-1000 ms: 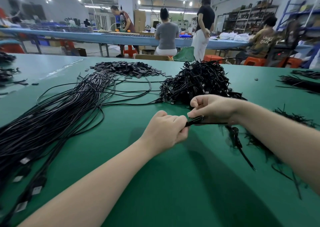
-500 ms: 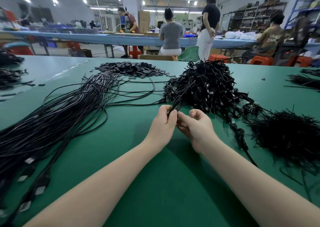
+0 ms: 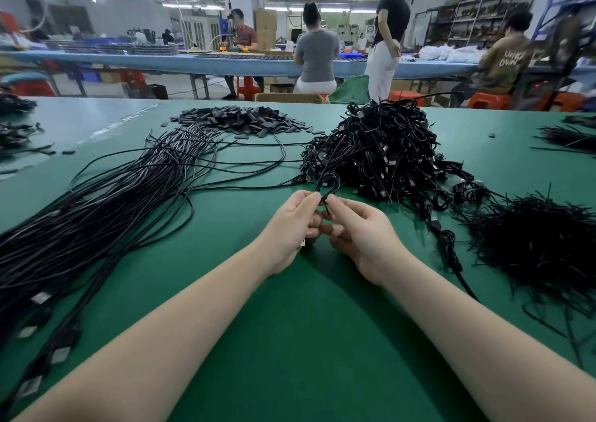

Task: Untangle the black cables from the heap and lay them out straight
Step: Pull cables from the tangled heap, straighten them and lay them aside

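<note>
A tangled heap of black cables (image 3: 383,150) sits on the green table (image 3: 290,341) just beyond my hands. One looped black cable (image 3: 329,181) rises from between my fingertips toward the heap. My left hand (image 3: 292,228) pinches it at the loop's base. My right hand (image 3: 361,234) pinches a short black tie (image 3: 325,207) wrapped round the same cable. Many straightened black cables (image 3: 96,215) lie in a long bundle on the left, their plug ends near the front edge.
A pile of black twist ties (image 3: 532,241) lies at the right. Small flat black pieces (image 3: 242,120) are heaped at the back centre. More cable bundles lie at the far left (image 3: 16,131) and far right (image 3: 567,138). People work at a blue bench (image 3: 225,63) behind.
My hands moved from pulling a tie off sideways to the heap's front edge, where they took up a new looped cable. The view shifted right, showing the tie pile.
</note>
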{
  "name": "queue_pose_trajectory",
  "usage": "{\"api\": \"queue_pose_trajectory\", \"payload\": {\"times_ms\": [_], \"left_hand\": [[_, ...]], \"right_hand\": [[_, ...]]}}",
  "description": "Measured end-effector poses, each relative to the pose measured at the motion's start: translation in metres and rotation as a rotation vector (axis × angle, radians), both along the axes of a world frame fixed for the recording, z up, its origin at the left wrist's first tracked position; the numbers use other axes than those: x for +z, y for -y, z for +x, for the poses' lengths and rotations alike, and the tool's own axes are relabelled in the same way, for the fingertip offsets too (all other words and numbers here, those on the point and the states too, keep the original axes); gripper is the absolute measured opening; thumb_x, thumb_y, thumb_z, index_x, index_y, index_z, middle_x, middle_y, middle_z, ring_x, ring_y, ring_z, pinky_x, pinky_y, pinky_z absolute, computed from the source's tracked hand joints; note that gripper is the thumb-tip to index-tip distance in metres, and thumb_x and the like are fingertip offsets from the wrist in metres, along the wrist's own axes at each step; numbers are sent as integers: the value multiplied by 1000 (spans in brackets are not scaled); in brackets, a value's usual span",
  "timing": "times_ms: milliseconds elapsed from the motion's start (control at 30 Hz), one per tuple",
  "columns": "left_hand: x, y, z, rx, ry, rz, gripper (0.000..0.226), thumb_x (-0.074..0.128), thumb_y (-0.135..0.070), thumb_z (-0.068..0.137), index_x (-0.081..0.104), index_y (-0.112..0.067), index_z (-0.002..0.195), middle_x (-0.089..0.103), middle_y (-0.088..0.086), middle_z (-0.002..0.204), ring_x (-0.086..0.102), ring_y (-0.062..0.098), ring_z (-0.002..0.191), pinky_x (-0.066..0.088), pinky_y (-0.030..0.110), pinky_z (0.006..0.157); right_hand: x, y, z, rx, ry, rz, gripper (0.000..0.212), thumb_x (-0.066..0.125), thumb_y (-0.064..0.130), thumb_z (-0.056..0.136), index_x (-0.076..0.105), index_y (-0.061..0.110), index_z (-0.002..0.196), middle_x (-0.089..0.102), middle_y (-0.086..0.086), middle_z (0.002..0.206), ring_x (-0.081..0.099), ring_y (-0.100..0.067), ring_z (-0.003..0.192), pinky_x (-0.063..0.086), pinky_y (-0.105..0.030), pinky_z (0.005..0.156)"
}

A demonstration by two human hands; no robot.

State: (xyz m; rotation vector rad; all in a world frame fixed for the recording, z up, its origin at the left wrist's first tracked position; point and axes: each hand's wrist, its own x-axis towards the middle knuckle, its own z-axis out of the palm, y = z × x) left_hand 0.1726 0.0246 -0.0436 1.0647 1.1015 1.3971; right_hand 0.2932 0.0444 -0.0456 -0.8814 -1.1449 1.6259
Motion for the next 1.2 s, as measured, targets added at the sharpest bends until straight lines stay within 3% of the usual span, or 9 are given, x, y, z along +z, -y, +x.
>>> {"api": "queue_pose_trajectory", "payload": {"times_ms": [400,600,733,833,900,1000,1067,1133,1200], "left_hand": [[4,8,0,-29,-86,-14,19,38,-22,102,39,-17,84,30,-12,52,25,2,44,24,11,38],[3,8,6,-20,-44,15,13,34,-23,104,45,-17,100,30,-10,55,26,1,43,24,11,38],[1,5,7,3,-134,-18,20,34,-30,103,43,-19,91,37,-10,52,33,5,41,28,13,40],[7,1,1,-11,-415,-60,27,33,-37,101,41,-17,85,50,-7,48,44,12,42,33,23,48],[15,1,-4,-57,-542,-142,30,34,-39,99,44,-16,83,57,-5,49,52,13,42,30,25,49],[31,2,-17,-162,-475,-417,37,44,-47,92,54,-23,66,57,-8,51,55,9,43,24,21,49],[43,5,-29,-258,-459,-558,46,50,-49,88,52,-24,49,50,-11,50,49,6,42,24,17,46],[52,8,-39,-282,-517,-554,41,56,-51,85,55,-25,54,53,-11,53,50,7,47,29,19,48],[57,10,-43,-251,-631,-416,36,56,-54,88,64,-24,69,63,-12,62,50,9,61,37,24,57]], "right_hand": [[1,0,7,-45,227,110,14,76,28,79,74,14,80,70,0,69,64,-8,60,44,-17,51],[-3,-1,5,-156,280,343,7,73,21,82,73,17,77,70,-4,70,61,-13,68,47,-20,59],[-3,-3,5,-244,351,471,8,71,19,84,72,19,75,70,6,70,62,-9,68,48,-23,65],[0,-3,9,-322,556,708,11,68,16,85,69,16,74,65,8,66,58,-6,64,48,-24,64],[1,-2,11,-364,779,954,11,64,12,86,64,10,74,62,3,67,56,-16,66,48,-33,63],[7,0,13,-455,968,1401,13,65,-3,77,56,2,69,53,-11,65,54,-32,63,46,-34,56],[8,2,13,-463,972,1654,16,65,-11,72,57,1,67,48,-14,63,62,-34,69,54,-40,63],[5,3,10,-397,903,1695,19,62,-14,75,55,1,67,45,-13,64,67,-37,84,57,-46,76],[3,5,8,-347,806,1500,17,61,-10,80,53,-2,68,47,-12,68,66,-36,91,56,-41,72]]}}
